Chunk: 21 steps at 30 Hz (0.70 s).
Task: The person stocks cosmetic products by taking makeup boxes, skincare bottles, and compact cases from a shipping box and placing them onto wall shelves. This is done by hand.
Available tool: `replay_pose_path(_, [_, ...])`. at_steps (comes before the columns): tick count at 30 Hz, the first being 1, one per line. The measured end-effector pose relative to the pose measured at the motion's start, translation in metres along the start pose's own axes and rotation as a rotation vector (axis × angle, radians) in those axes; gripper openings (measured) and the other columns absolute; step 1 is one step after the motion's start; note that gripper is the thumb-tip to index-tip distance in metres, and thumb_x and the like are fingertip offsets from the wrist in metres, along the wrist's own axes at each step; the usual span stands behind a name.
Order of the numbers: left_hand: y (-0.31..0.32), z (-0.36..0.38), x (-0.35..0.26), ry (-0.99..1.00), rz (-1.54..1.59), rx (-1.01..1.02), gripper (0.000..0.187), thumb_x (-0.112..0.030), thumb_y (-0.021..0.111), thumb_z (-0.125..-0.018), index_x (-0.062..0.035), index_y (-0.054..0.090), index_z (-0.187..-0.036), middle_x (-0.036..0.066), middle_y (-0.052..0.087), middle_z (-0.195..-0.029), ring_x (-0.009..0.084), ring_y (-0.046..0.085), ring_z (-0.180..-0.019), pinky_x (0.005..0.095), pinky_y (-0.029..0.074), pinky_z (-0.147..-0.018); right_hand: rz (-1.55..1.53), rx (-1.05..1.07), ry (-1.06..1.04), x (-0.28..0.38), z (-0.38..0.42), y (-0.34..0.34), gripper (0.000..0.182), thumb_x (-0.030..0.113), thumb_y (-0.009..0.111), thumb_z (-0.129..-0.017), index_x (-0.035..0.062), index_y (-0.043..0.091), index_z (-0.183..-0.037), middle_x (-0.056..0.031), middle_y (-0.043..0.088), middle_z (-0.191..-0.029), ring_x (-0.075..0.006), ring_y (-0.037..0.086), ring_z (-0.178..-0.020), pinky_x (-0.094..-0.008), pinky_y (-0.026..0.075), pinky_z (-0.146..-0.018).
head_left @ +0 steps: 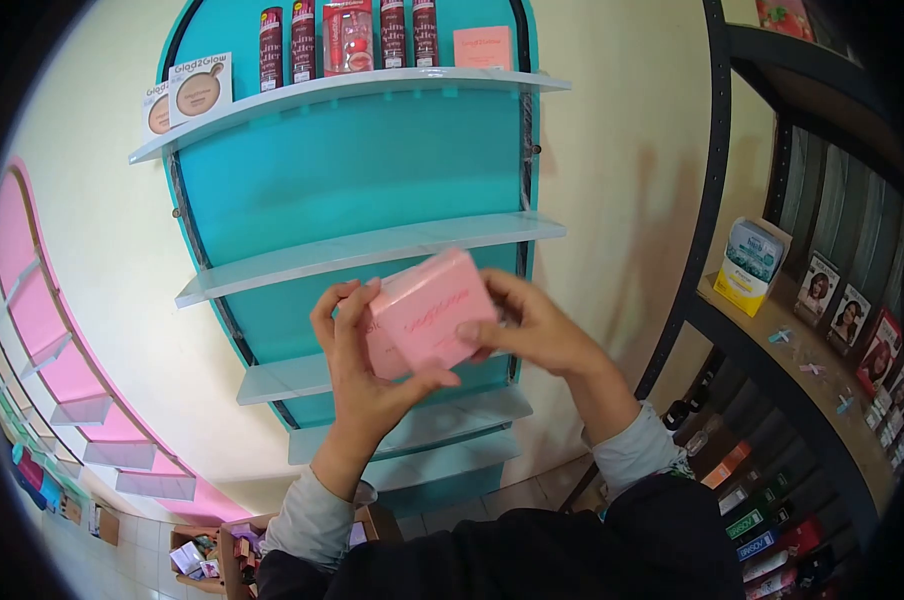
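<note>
I hold a pink box [434, 312] up in front of me in both hands, in the air before the turquoise wall shelves [372, 245], level with the gap between the second shelf and the third. My left hand [357, 365] is clamped on its left and lower side, thumb under the bottom edge; my right hand [532, 325] grips its right end, thumb pressed on the front face. The box is tilted, its long axis rising from lower left to upper right, the printed face turned toward me.

Behind it the second shelf board runs bare from edge to edge. On the top shelf stand dark red tubes [297, 42], a pink carton [483, 47] near the right end, and two face-powder cards [194, 90] at the left end. To my right a dark metal rack [772, 360] carries a blue-and-yellow pack [754, 262] and small picture boxes [847, 315]. Low at left an open cardboard box [212, 555] sits on the floor.

The script on my box is too small to read, and my fingers cover its back and its left end.
</note>
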<state>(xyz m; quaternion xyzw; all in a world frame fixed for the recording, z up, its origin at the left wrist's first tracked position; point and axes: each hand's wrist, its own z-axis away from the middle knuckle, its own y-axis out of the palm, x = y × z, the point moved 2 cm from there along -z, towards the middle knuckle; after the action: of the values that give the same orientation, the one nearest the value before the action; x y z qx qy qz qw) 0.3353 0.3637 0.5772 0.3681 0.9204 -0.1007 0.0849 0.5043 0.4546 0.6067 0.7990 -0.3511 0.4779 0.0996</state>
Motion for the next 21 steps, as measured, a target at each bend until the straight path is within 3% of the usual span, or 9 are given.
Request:
replay_pose_path(1, [-0.001, -0.001, 0.0, 0.004, -0.025, 0.006, 0.076, -0.041, 0.074, -0.067, -0.0044, 0.039, -0.124, 0.016, 0.033, -0.119, 0.0282, 0.035, -0.113, 0.0389, 0.034, -0.094, -0.004, -0.017, -0.028, 0.003, -0.002, -0.009, 0.046, 0.014, 0.067, -0.078, -0.0027, 0.045, -0.115, -0.0092, 0.053, -0.103, -0.0144, 0.057, -0.081, -0.0266, 0.052, -0.063])
replay_pose_path(3, [-0.006, 0.005, 0.005, -0.065, -0.002, -0.045, 0.067, -0.043, 0.063, -0.076, -0.0028, 0.039, -0.124, 0.016, 0.034, -0.119, 0.0283, 0.035, -0.112, 0.0383, 0.032, -0.095, 0.008, -0.338, -0.27, 0.033, -0.007, -0.033, 0.045, 0.016, 0.067, -0.078, -0.0021, 0.046, -0.113, -0.0088, 0.053, -0.101, -0.015, 0.058, -0.079, -0.0285, 0.051, -0.067])
replay_pose_path(5, [-0.013, 0.012, 0.007, -0.114, -0.013, -0.068, 0.053, -0.038, 0.048, -0.087, -0.0015, 0.038, -0.124, 0.017, 0.034, -0.119, 0.0284, 0.035, -0.113, 0.0382, 0.03, -0.097, 0.068, -0.552, -0.441, 0.063, -0.026, -0.078, 0.057, 0.024, 0.066, -0.078, 0.0013, 0.04, -0.123, -0.0085, 0.055, -0.103, -0.0186, 0.054, -0.097, -0.0345, 0.05, -0.077])
replay_pose_path(9, [-0.021, 0.03, 0.013, -0.15, -0.01, -0.1, 0.049, -0.031, 0.048, -0.086, -0.0016, 0.038, -0.124, 0.017, 0.033, -0.121, 0.0282, 0.034, -0.115, 0.0385, 0.028, -0.098, 0.496, -0.813, -0.45, 0.106, -0.08, -0.162, 0.066, 0.032, 0.07, -0.073, 0.0019, 0.038, -0.122, -0.0124, 0.057, -0.104, -0.0189, 0.055, -0.096, -0.0304, 0.047, -0.075])
replay_pose_path(12, [-0.024, 0.041, 0.014, -0.17, -0.056, -0.081, 0.047, -0.025, 0.048, -0.085, -0.0015, 0.038, -0.124, 0.017, 0.033, -0.121, 0.0283, 0.035, -0.115, 0.0386, 0.027, -0.099, 0.531, -0.846, -0.41, 0.11, -0.116, -0.205, 0.067, 0.032, 0.074, -0.068, -0.0005, 0.042, -0.117, -0.0131, 0.06, -0.095, -0.0186, 0.058, -0.085, -0.0294, 0.047, -0.07])
replay_pose_path(18, [-0.031, 0.054, 0.02, -0.238, -0.066, -0.094, 0.045, -0.022, 0.048, -0.084, -0.0012, 0.039, -0.122, 0.017, 0.034, -0.121, 0.0286, 0.035, -0.115, 0.0392, 0.027, -0.099, 0.742, -0.873, -0.412, 0.117, -0.153, -0.242, 0.066, 0.032, 0.075, -0.067, -0.0008, 0.045, -0.116, -0.0144, 0.06, -0.101, -0.0197, 0.061, -0.088, -0.0293, 0.049, -0.073])
replay_pose_path(21, [-0.034, 0.058, 0.021, -0.242, -0.1, -0.098, 0.045, -0.024, 0.048, -0.085, -0.0012, 0.039, -0.122, 0.017, 0.033, -0.121, 0.0284, 0.034, -0.116, 0.0389, 0.027, -0.099, 0.621, -0.855, -0.357, 0.12, -0.159, -0.247, 0.066, 0.032, 0.074, -0.069, 0.0028, 0.044, -0.119, -0.0134, 0.06, -0.1, -0.0181, 0.058, -0.089, -0.0306, 0.048, -0.072])
